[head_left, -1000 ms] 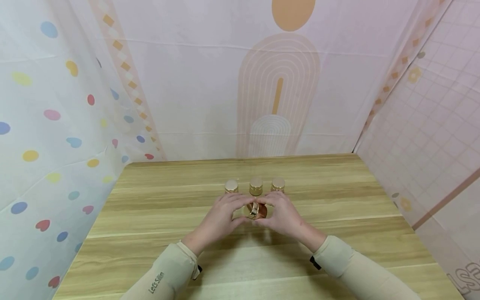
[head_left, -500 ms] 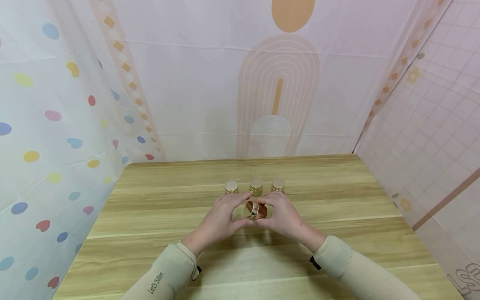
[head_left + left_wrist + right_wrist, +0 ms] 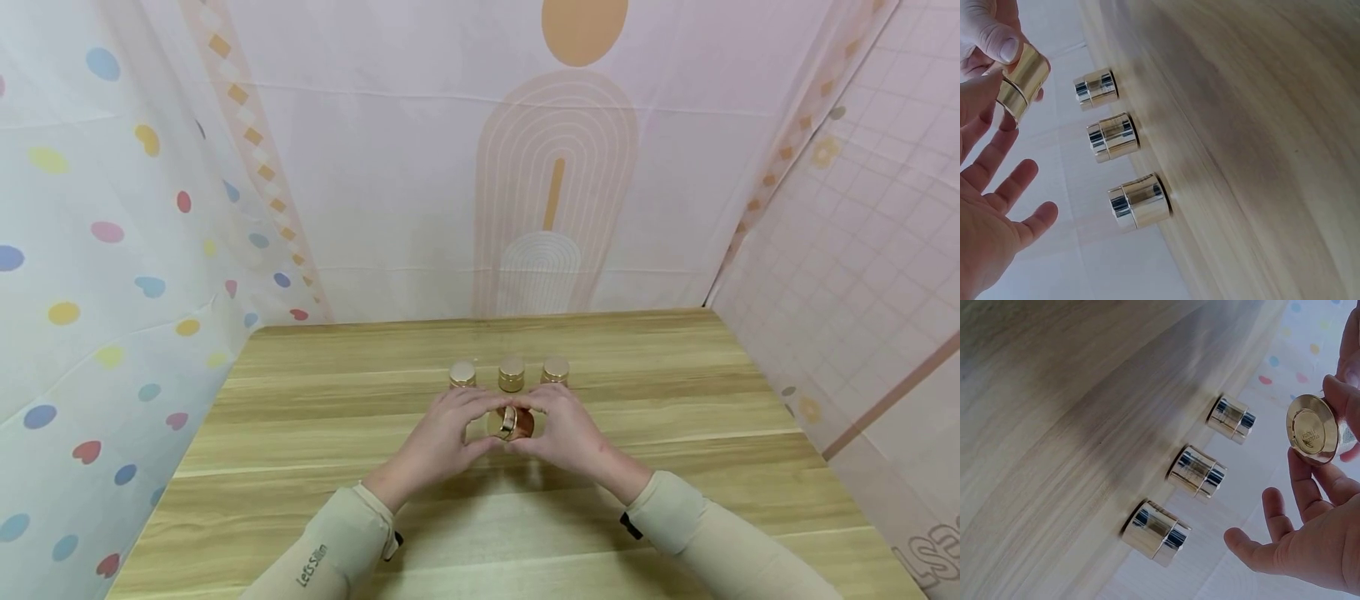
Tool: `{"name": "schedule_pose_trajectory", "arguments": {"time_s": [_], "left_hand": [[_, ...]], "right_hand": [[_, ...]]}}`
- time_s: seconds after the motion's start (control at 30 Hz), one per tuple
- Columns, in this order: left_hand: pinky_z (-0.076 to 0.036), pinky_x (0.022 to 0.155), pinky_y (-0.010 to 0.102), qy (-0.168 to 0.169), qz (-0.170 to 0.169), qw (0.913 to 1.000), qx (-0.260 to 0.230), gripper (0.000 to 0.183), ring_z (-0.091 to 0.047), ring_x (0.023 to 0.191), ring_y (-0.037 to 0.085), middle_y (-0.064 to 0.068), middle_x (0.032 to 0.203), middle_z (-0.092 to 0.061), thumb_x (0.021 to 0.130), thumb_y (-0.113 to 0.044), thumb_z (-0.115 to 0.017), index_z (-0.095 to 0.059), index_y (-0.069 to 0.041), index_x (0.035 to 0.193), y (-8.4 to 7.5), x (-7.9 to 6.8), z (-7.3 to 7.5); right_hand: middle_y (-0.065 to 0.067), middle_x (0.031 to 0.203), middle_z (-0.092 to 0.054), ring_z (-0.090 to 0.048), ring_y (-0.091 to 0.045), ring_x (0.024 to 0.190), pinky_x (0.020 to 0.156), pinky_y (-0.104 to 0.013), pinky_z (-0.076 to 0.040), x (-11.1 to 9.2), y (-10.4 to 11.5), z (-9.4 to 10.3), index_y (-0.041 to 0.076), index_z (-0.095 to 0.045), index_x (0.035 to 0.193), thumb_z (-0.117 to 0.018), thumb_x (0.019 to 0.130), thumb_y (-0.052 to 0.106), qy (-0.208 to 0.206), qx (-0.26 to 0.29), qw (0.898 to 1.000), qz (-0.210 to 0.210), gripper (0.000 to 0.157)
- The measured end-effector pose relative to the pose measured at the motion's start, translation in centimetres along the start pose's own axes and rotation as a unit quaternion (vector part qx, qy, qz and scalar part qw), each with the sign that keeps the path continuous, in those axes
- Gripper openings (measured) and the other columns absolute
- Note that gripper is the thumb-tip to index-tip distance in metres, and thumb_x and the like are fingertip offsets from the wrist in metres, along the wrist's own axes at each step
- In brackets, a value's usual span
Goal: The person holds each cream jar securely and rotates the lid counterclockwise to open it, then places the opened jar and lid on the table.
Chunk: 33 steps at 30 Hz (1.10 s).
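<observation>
While half-curled, both grips [image 3: 450,423] [image 3: 564,423] on jar [image 3: 516,422]

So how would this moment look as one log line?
left hand, right hand: holding tilted shiny gold cylindrical jar | three similar gold jars: standing in row on wood-grain table

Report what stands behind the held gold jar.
Three gold jars in a row on the wooden table; in the head view, the hands cover the outer two's lower parts.
</observation>
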<state>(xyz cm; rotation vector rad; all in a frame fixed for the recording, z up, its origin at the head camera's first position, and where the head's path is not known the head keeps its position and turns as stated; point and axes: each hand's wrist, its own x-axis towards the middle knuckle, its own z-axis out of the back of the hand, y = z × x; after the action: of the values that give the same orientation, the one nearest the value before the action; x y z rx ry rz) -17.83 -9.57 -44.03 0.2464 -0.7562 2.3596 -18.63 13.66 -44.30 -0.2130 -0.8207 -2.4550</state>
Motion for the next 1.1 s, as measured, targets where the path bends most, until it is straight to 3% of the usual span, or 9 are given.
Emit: {"name": "schedule_pose_trajectory", "arguments": {"time_s": [0.2, 0.37, 0.53, 0.8, 1.1], "left_hand": [[-0.045, 0.119, 0.061, -0.001, 0.010, 0.9999, 0.008, 0.058, -0.063, 0.133, 0.031, 0.007, 0.138, -0.072, 0.092, -0.033, -0.085, -0.066, -0.016, 0.145, -0.01, 0.01, -0.15], [-0.044, 0.121, 0.060, -0.001, 0.017, 0.9998, 0.006, 0.066, -0.061, 0.137, 0.032, 0.009, 0.145, -0.069, 0.092, -0.034, -0.085, -0.061, -0.014, 0.151, -0.01, -0.02, -0.22], [-0.041, 0.123, 0.061, -0.007, 0.007, 0.9999, 0.005, 0.072, -0.060, 0.139, 0.033, 0.008, 0.146, -0.068, 0.087, -0.027, -0.090, -0.060, -0.018, 0.151, 0.05, -0.05, -0.24], [-0.040, 0.122, 0.067, -0.002, -0.017, 0.9996, 0.024, 0.063, -0.058, 0.141, 0.038, 0.007, 0.145, -0.070, 0.085, -0.013, -0.089, -0.067, -0.019, 0.144, -0.01, 0.16, -0.29], [-0.041, 0.121, 0.063, 0.002, 0.013, 0.9997, 0.019, 0.058, -0.060, 0.137, 0.036, 0.009, 0.139, -0.072, 0.091, -0.030, -0.086, -0.067, -0.017, 0.144, 0.08, -0.13, -0.42]], "right_hand": [[-0.004, 0.118, -0.081, -0.066, -0.028, 0.119, 0.105, -0.051, -0.056, 0.03, -0.20, -0.16, 0.012, -0.079, 0.128, -0.099, 0.076, 0.027, -0.009, -0.006, 1.000, 0.021, 0.058], [-0.006, 0.120, -0.081, -0.065, -0.031, 0.122, 0.108, -0.052, -0.055, -0.01, -0.24, -0.15, 0.010, -0.079, 0.126, -0.098, 0.077, 0.027, -0.008, -0.005, 1.000, 0.015, 0.056], [-0.007, 0.122, -0.080, -0.065, -0.031, 0.124, 0.109, -0.053, -0.055, -0.13, -0.33, -0.15, 0.009, -0.078, 0.127, -0.098, 0.077, 0.028, -0.001, -0.003, 1.000, 0.004, 0.057], [-0.007, 0.124, -0.079, -0.065, -0.030, 0.124, 0.108, -0.055, -0.054, -0.20, -0.25, -0.10, 0.012, -0.077, 0.131, -0.098, 0.078, 0.030, 0.006, -0.005, 1.000, 0.000, 0.060], [-0.004, 0.121, -0.080, -0.064, -0.029, 0.122, 0.107, -0.052, -0.054, -0.30, -0.10, -0.05, 0.016, -0.077, 0.132, -0.098, 0.078, 0.030, 0.001, -0.001, 1.000, 0.003, 0.060]]}}
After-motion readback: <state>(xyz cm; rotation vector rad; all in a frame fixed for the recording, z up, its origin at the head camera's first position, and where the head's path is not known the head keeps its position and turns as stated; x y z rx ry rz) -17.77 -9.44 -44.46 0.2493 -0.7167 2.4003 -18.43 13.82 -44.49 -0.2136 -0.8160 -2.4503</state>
